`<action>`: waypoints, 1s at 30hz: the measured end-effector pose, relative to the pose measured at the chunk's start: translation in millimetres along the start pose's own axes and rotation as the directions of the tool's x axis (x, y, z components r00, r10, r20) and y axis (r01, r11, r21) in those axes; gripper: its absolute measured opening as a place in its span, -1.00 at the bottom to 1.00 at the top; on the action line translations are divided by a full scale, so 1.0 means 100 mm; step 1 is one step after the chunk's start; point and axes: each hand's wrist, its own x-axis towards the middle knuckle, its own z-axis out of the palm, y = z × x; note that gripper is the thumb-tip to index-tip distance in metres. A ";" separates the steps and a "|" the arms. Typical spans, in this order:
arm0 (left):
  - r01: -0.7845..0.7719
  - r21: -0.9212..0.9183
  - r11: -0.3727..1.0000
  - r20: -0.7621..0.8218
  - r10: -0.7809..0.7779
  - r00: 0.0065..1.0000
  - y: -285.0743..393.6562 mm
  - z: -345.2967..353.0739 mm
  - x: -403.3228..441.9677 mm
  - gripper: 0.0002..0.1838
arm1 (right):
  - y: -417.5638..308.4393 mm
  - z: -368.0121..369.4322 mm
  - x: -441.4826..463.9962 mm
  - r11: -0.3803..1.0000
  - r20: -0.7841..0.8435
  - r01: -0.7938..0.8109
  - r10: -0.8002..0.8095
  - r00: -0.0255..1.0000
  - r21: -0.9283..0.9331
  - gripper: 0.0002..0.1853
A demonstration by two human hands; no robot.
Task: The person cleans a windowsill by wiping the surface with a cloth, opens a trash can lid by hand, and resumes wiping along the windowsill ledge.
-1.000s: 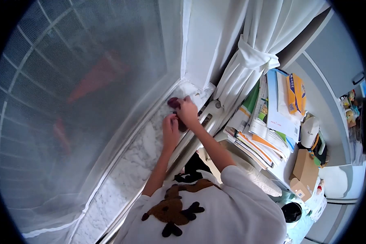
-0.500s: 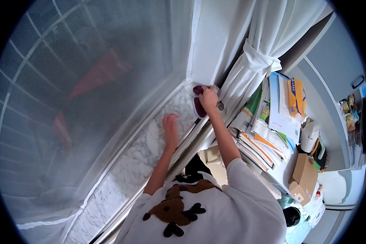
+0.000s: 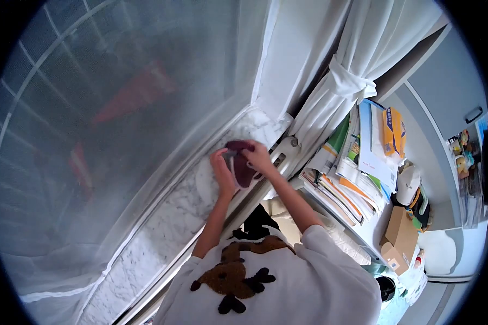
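Over the marble windowsill [image 3: 198, 181] is a dark maroon item [image 3: 244, 172] with a pale edge, possibly a shoe; I cannot make out its exact kind. It has a smaller maroon part at the top and a longer one below. My right hand [image 3: 259, 158] pinches its upper right side, fingers closed. From the left, my left hand [image 3: 223, 170] curls its fingers against the item's pale left edge, with the thumb side partly hidden. The two hands are close together, one on each side of it.
A sheer curtain [image 3: 146, 135] hangs along the left of the sill. To the right are a knotted white curtain [image 3: 352, 81], a desk with stacked papers and books [image 3: 344, 189], an orange packet [image 3: 394, 132], a white cap [image 3: 408, 179] and a cardboard box [image 3: 401, 235].
My right hand has brought the maroon item from the sill's far corner toward me and to the left. My left hand, apart from it before, now touches it.
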 end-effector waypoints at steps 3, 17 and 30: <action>0.042 0.003 0.999 -0.009 -0.042 0.999 -0.04 0.00 0.01 -0.65 | -0.19 -0.33 0.17 0.913 -0.252 0.051 -0.166 0.953 -0.405 -0.67; 0.013 -0.039 0.999 0.010 -0.012 1.000 -0.07 -0.03 -0.01 -0.64 | 0.12 -0.20 1.01 0.578 -0.246 -0.053 -0.261 0.933 -0.814 -0.83; 0.160 -0.146 0.976 -0.038 -0.167 0.985 -0.04 -0.01 0.00 -0.60 | -0.20 0.29 -0.11 0.865 0.048 0.225 -0.229 0.972 -0.447 -0.67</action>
